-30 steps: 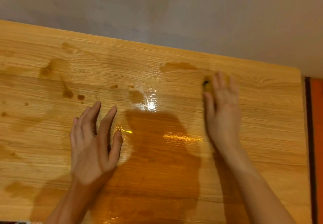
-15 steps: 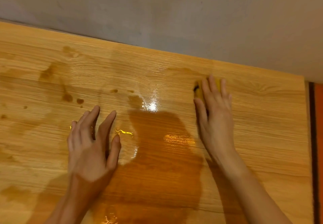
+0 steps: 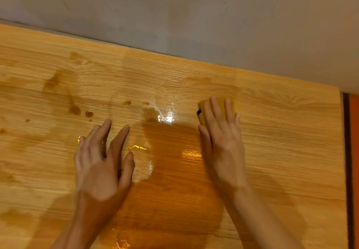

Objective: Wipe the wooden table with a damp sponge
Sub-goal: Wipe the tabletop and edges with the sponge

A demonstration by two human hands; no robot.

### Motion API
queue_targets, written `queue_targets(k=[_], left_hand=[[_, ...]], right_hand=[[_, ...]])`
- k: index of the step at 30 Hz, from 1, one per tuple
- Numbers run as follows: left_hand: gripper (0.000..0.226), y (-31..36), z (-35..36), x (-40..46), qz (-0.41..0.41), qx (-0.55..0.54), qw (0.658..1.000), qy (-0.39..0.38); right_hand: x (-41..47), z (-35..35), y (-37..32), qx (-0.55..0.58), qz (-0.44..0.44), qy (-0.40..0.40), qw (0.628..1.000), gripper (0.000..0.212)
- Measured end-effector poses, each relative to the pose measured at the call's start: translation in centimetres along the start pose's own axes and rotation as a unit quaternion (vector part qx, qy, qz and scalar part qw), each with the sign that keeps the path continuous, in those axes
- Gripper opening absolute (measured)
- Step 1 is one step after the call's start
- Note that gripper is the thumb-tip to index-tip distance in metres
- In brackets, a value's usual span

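Observation:
The wooden table (image 3: 281,141) fills the view, wet and glossy in the middle with dark damp patches and drops on the left. A yellow sponge (image 3: 203,110) with a dark underside lies flat on the table right of centre. My right hand (image 3: 223,138) presses down on it with straight fingers, which cover most of it. My left hand (image 3: 101,161) rests flat on the table to the left, fingers spread, holding nothing.
A grey wall (image 3: 194,15) runs along the table's far edge. The table's right edge is at the far right, with a dark strip and an orange surface (image 3: 354,151) beyond it. A bright light reflection (image 3: 167,119) sits on the wet middle.
My right hand has slid the sponge leftward and toward me from the far right area. My left hand has stayed in place on the table.

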State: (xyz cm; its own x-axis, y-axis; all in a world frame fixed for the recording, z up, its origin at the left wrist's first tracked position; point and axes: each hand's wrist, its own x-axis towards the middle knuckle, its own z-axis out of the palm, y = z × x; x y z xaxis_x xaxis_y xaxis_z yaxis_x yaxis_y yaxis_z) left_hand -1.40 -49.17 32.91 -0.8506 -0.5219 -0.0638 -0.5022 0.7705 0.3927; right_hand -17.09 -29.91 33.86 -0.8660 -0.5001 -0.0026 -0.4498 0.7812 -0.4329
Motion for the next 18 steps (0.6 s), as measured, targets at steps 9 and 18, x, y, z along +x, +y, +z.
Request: queue_targets(k=[9,18], left_hand=[[0.056,0.1,-0.2,-0.1,-0.002,0.006,1.0,-0.002],[0.054,-0.1,-0.1,0.2,0.019,0.003,1.0,0.009]], right_hand=[[9.9,1.2,-1.7,-0.004,0.043,0.024,0.999,0.048],[11.7,2.6,-4.3,-0.038,-0.004,-0.005,0.999,0.048]])
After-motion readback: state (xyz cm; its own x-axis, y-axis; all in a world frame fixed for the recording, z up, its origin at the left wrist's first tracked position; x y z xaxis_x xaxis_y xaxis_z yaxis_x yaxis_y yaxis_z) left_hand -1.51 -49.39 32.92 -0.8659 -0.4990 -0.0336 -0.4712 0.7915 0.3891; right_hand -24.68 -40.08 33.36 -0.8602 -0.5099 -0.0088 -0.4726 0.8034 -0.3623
